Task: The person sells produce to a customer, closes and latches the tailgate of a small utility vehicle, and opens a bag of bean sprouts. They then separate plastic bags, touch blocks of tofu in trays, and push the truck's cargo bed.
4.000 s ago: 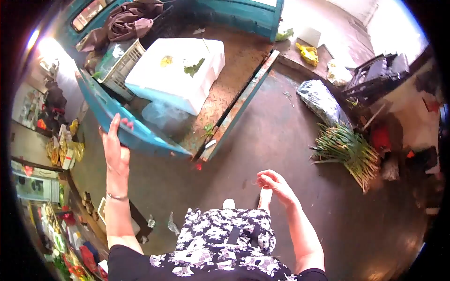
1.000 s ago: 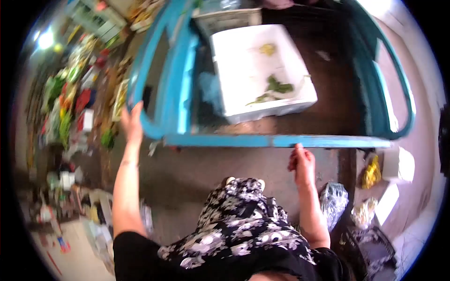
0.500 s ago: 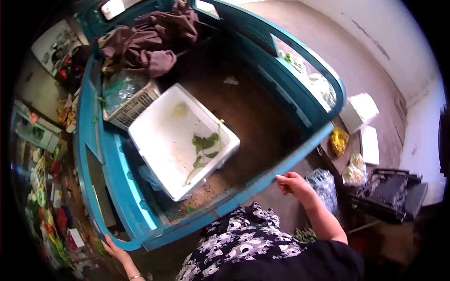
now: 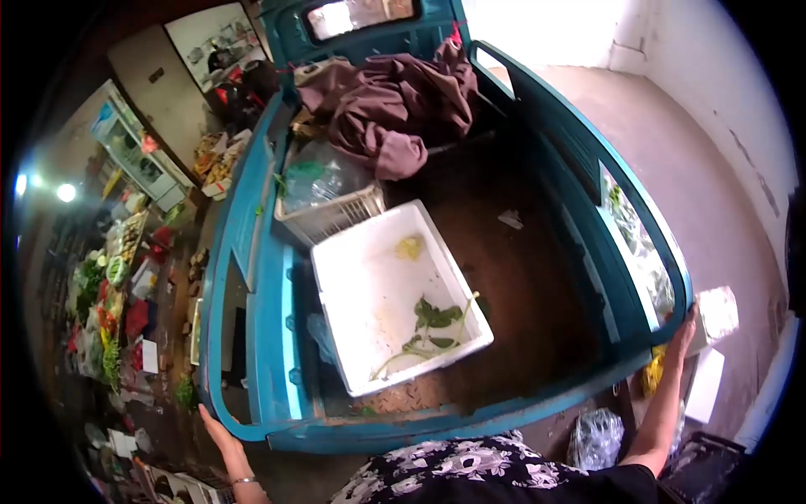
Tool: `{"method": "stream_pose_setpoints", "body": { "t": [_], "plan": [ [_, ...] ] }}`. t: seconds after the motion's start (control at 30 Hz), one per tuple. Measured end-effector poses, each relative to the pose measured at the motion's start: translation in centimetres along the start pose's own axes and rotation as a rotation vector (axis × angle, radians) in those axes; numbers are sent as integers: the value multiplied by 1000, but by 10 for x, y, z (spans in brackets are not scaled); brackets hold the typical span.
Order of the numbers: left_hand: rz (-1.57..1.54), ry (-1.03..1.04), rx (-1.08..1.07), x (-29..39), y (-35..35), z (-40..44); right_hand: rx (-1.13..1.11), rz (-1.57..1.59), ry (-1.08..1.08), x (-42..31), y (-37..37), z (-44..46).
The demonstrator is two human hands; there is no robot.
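Note:
Stretched along the outer left rear corner of a teal truck bed [image 4: 336, 438] is my left hand [image 4: 222, 438], its fingers out and touching the metal. On the opposite side my right hand [image 4: 684, 334] rests against the outer right rear corner, fingers extended and partly hidden by the rail. Between them, inside the bed, sits a white foam box [image 4: 369, 294], slightly turned. Green leaves on a stem [image 4: 437, 315] and a small yellowish piece [image 4: 410, 247] lie in it.
Behind the box stand a beige plastic crate [image 4: 336, 214] holding clear plastic bags and a crumpled brown cloth [image 4: 386, 109]. Produce stalls [image 4: 109, 311] line the left. At right are a white box [image 4: 716, 312], a yellow bag [image 4: 652, 370] and a clear plastic bag [image 4: 596, 437].
My right hand has moved from near the rear edge out to the right rear corner. My left hand stays at the left corner. The view has shifted, showing more of the bed's front.

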State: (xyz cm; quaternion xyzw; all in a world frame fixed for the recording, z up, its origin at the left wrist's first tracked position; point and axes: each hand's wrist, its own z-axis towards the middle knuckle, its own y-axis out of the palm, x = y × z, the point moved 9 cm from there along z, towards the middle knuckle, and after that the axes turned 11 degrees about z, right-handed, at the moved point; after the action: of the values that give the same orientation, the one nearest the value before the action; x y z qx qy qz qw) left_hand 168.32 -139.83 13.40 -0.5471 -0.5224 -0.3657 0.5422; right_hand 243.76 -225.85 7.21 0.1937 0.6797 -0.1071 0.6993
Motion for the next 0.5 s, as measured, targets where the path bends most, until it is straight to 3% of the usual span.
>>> {"method": "stream_pose_setpoints", "body": {
  "t": [0.07, 0.23, 0.43, 0.5],
  "plan": [
    [-26, -18, 137, 1, 0, -6, -6, 10, -119, -21, 14, -16],
    [-39, -127, 78, -22, -9, 15, 32, 169, -53, -9, 15, -15],
    [-132, -23, 50, -24, -10, 25, 98, 84, -126, -8, 11, -15],
    [-127, -51, 5, -26, -8, 26, 129, 113, -33, -5, 9, -13]
  ]
}}
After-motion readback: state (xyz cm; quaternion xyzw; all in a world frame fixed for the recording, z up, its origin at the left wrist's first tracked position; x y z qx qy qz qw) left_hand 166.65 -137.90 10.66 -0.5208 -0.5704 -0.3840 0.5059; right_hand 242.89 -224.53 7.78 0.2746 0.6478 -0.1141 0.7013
